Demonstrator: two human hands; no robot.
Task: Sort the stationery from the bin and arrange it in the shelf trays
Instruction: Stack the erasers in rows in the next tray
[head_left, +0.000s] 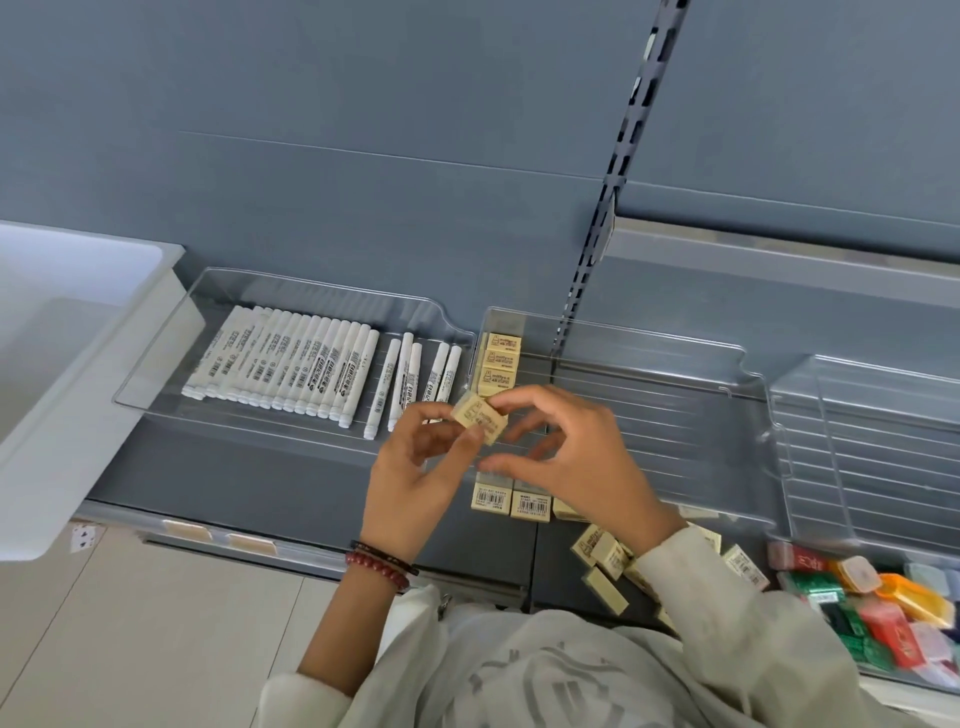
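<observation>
A cream eraser (479, 418) is held between both hands above the front of a clear tray (675, 364). My left hand (415, 478) pinches its lower left side. My right hand (566, 457) touches its upper right corner with thumb and forefinger. Three erasers (500, 364) lie in a column at the tray's back left. Two more erasers (511, 501) sit on the shelf edge below my hands. A loose pile of erasers (605, 553) lies under my right forearm. Left of it, a second clear tray (171, 332) holds several white markers (291, 364).
A white bin (62, 364) stands at the far left of the grey shelf (249, 467). An empty ribbed clear tray (872, 441) sits at the right. Several coloured small boxes (872, 608) fill a container at the lower right. A slotted upright (608, 208) rises behind.
</observation>
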